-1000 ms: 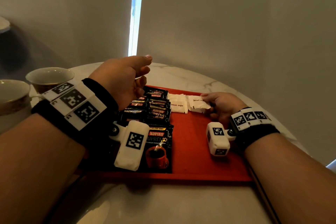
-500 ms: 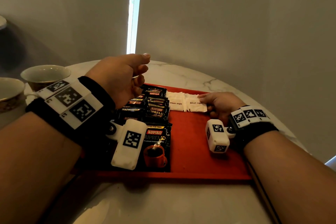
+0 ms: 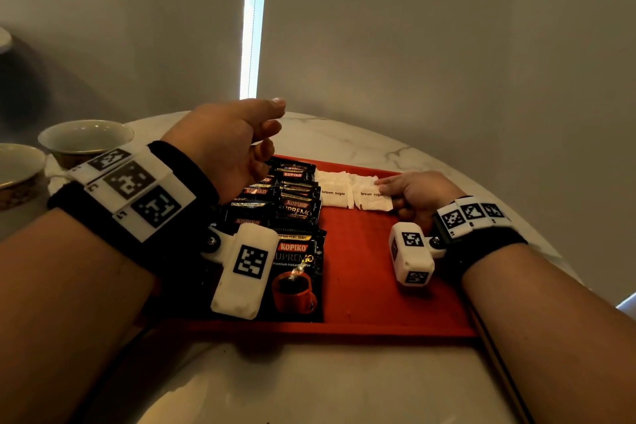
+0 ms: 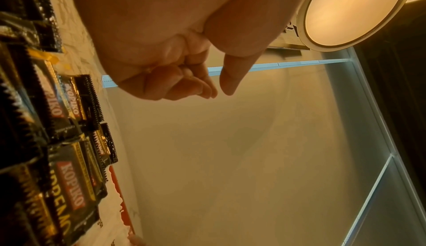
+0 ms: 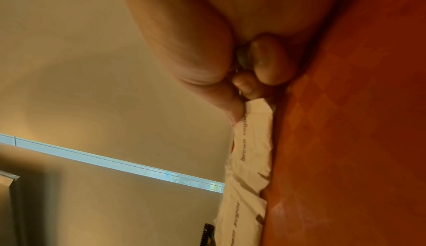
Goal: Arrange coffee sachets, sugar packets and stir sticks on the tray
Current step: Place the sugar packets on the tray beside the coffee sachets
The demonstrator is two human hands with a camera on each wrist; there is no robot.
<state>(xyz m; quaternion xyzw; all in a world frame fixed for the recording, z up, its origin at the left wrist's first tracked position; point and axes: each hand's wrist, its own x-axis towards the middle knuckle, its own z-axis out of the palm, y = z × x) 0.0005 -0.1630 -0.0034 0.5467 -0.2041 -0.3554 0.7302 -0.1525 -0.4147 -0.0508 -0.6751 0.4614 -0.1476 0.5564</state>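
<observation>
Right hand (image 3: 418, 194) laid on red tray (image 3: 364, 272), edge of brown sugar packet (image 3: 373, 198) pinched in grip, presumably for alignment beside second packet (image 3: 333, 194); coffee sachets (image 3: 292, 217) overlapped in rows at tray's left; left hand (image 3: 229, 144) raised above them, loosely curled, nothing held; stir sticks not seen.

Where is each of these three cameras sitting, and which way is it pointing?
Head: worn on the head, looking forward and down at the red tray; both forearms and hands show.
Left wrist: under the left hand, looking along curled, empty fingers beside the coffee sachets.
Right wrist: low on the tray, looking along the right hand pinching a sugar packet.
All three share the tray.
</observation>
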